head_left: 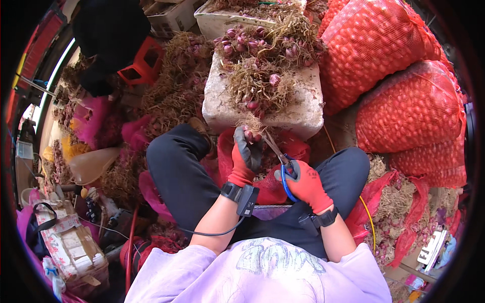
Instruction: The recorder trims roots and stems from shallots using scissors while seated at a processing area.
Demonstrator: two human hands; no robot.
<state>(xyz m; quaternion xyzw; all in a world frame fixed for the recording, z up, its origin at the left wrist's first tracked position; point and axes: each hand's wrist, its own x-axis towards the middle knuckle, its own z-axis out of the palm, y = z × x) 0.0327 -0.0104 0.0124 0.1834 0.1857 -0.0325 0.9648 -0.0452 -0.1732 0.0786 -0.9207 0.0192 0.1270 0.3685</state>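
My left hand (246,155), in a red glove with a dark grey palm, is closed around a small bunch of shallots (251,135) with dry roots sticking up. In my right hand (307,184), gloved the same way, is a pair of scissors (275,146) with blue handles. The blades point up and left, their tips beside the bunch; whether they touch it I cannot tell. Just beyond my hands stands a white foam box (303,108), topped by a heap of shallots (257,83) with tangled dry roots. Below my hands, red mesh netting (275,177) lies between my legs.
Full red mesh sacks (376,48) are stacked at the right. A red plastic stool (144,60) stands upper left, near a large dark shape. Rooty shallots (177,76) pile up left of the foam box. A worn carton (76,252) sits lower left. A yellow cord (369,217) runs past my right knee.
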